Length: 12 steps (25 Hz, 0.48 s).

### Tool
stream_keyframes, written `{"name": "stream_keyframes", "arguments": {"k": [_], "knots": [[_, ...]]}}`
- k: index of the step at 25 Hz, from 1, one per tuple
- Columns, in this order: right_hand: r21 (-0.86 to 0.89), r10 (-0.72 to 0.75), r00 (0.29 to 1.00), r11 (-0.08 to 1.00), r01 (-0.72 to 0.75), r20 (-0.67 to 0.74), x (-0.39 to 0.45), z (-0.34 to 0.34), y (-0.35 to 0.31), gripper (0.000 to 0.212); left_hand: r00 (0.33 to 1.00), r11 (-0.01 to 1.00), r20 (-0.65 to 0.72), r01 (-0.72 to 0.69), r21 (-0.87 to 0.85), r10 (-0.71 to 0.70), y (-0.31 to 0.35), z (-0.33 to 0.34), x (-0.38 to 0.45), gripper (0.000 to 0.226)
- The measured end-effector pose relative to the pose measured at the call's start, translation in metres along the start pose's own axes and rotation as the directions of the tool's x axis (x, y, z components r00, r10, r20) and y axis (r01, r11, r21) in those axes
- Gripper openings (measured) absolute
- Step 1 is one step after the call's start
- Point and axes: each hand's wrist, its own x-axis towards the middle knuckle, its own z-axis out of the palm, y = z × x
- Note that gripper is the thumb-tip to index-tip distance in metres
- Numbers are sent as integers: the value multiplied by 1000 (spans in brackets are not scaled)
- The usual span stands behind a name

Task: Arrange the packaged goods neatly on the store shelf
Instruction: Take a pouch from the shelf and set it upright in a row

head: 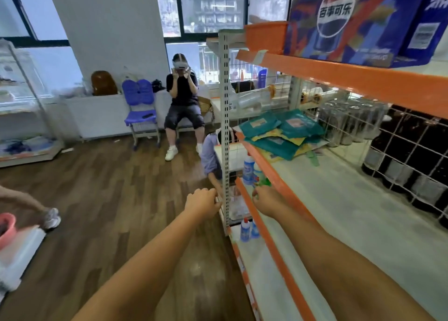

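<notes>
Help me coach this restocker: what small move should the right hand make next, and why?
Probably set the green-capped item that the right hand holds down beside the blue-labelled bottle on the lower shelf. The grip is already at that shelf's orange edge, close to the bottle, while the left hand holds nothing by the upright post.

Metal shelf unit, grey perforated upright, orange edge strips, white boards. Middle shelf board: teal and yellow flat packets piled untidily at the far end, overlapping; the near part is seen bare. A wire grid is fitted behind, with dark bottles behind it. Top shelf: blue Pepsi cartons and an orange tub are carried. Lower shelves: blue-and-white bottles are stood at the front edge, two more one level down. Wooden floor alongside.
</notes>
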Motion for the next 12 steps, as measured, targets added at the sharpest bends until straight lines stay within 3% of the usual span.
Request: {"name": "stream_keyframes", "arguments": {"k": [5, 12], "knots": [[-62, 17, 1000, 998, -18, -18, 75, -8, 13, 31, 999, 999, 22, -45, 22, 44, -8, 3, 83, 36], [-66, 31, 994, 997, -38, -107, 196, -60, 32, 30, 993, 997, -97, -68, -47, 63, 5, -24, 211, 27]]}}
